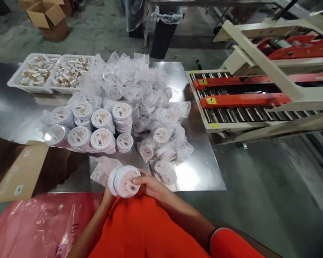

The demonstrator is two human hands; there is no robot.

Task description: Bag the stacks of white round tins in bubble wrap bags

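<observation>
Two-handed grip on stack of round white containers (124, 181), held just above front edge of steel table (201, 179): right hand (148, 184) curled over top, left hand (107, 196) closed round near side. Barcode label (131, 187) on lid, print too small to read.

Right hand (148, 182) and left hand (106, 196) blocked straight ahead by tubs (102, 139) and bagged tubs (164, 172). Cardboard box (18, 168) in the way on the left. Passable: steel table (201, 168) strip right of the bags, up to the roller conveyor (239, 114).
</observation>
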